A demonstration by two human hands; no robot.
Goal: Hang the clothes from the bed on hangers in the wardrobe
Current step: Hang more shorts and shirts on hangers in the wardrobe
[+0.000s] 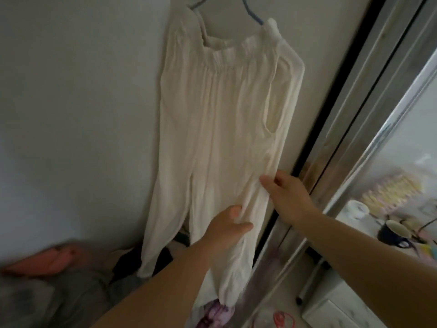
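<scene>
1. Hanging from a blue hanger (pixel 251 10) at the top of the head view, a pair of cream trousers (pixel 220 119) drops flat against a pale wall (pixel 71 91), waistband gathered up top and 2 legs trailing down.
2. The left hand (pixel 228 227) pinches a fold of the right-side trouser leg between thumb and curled fingers, low on the garment.
3. The right hand (pixel 287 197) touches the outer edge of that same leg just above; its thumb lies on the cloth, but the fingers are hidden behind the fabric, so I cannot tell whether it grips.
4. Beside the trousers on the right runs a dark-and-silver sliding door frame (pixel 335 129) with a mirror panel (pixel 406 147).
5. The mirror shows a dark mug (pixel 393 232) with a pale inside, contents unclear, and a white cup (pixel 357 209) near it.
6. Lower left, blurred, lie a pink item (pixel 45 259) and grey bedding (pixel 59 297); dark cloth (pixel 165 256) sits behind the trouser hems.
</scene>
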